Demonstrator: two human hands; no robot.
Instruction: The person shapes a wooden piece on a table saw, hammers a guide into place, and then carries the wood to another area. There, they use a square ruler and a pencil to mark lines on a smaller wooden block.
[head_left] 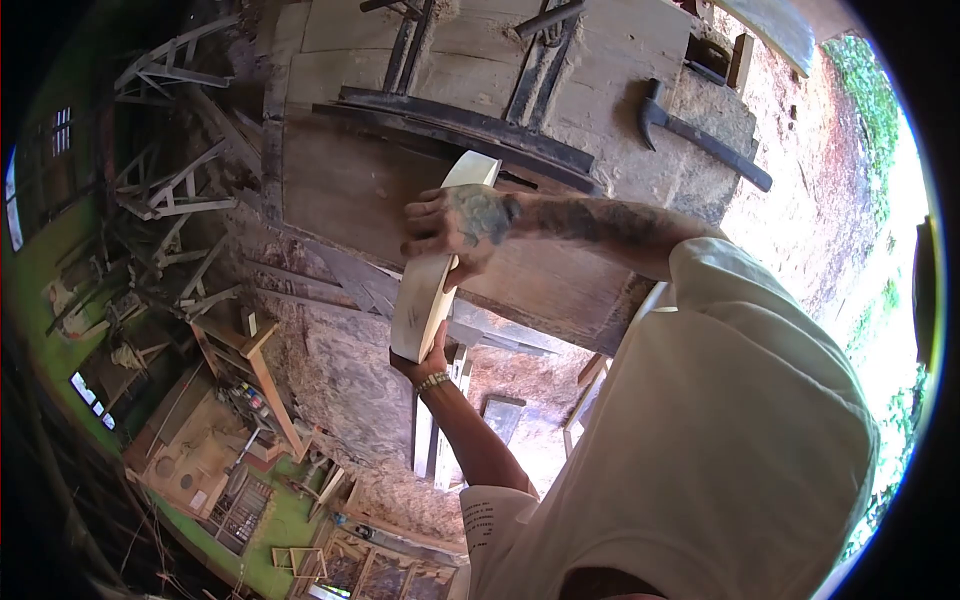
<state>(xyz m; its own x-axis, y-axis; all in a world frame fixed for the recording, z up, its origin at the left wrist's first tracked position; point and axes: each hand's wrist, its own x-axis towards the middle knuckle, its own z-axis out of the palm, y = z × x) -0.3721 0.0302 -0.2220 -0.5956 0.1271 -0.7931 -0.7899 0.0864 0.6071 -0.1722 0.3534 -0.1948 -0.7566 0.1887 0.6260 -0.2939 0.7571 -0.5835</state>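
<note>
A pale, slightly curved piece of wood (424, 306) lies across the bench edge, its near end sticking out past it. My right hand (462, 228), with a tattooed back, lies over the middle of the piece, fingers curled round its side. At the near end my left hand (428, 362), a watch on its wrist, grips the wood from beneath, thumb along its edge. The far end of the piece (474, 168) reaches a dark metal bar (466, 128) of a clamp on the workbench (335, 190).
A hammer (700, 140) lies on the bench to the right, amid sawdust. Clamp handles (548, 20) stand at the far side. Wooden frames (185, 75) and a wooden stand (262, 375) are off to the left. Boards (500, 415) lie below the bench.
</note>
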